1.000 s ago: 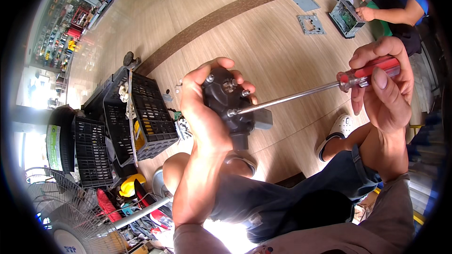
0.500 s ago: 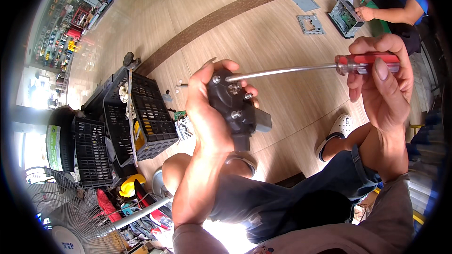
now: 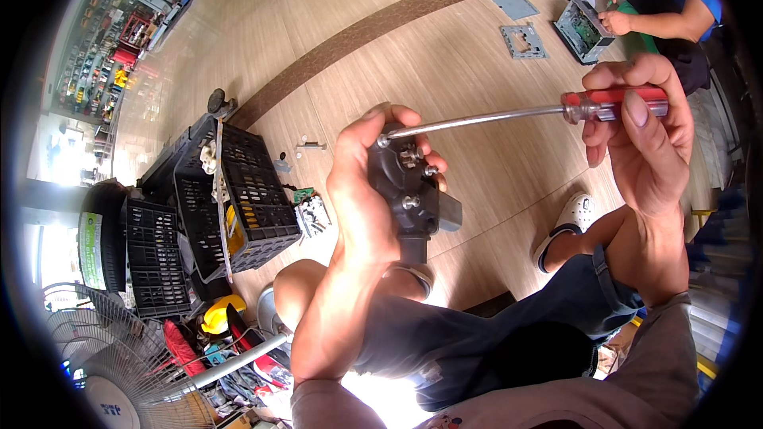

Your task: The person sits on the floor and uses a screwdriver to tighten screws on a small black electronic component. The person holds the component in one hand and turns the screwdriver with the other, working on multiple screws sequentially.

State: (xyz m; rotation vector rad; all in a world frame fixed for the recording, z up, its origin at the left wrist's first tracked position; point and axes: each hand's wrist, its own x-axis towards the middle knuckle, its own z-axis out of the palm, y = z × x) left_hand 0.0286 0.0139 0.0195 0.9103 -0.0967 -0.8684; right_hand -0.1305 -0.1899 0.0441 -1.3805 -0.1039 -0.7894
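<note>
My left hand [image 3: 354, 206] is wrapped round a black moulded housing [image 3: 401, 179] with several silver screws on its face and a squarish stub at its lower right. My right hand [image 3: 648, 147] grips a screwdriver [image 3: 604, 106] by its clear red handle, fingers curled round it and thumb along its side. The long steel shaft runs almost level to the left, and its tip meets the screw at the housing's upper left [image 3: 383, 140]. Both hands are held in the air above the floor, over my bent legs.
Black plastic crates [image 3: 254, 214] stand at left beside a standing fan [image 3: 135, 357] and a yellow object [image 3: 218, 316]. At upper right a co-worker's hands [image 3: 616, 22] work on an open metal case [image 3: 580, 36]; two metal plates [image 3: 524, 41] lie nearby. Small parts [image 3: 314, 214] lie beside the crates.
The screwdriver's tip has moved up from the lower screw to the upper-left one, and its shaft is now nearly level. My left hand and the housing have shifted slightly right.
</note>
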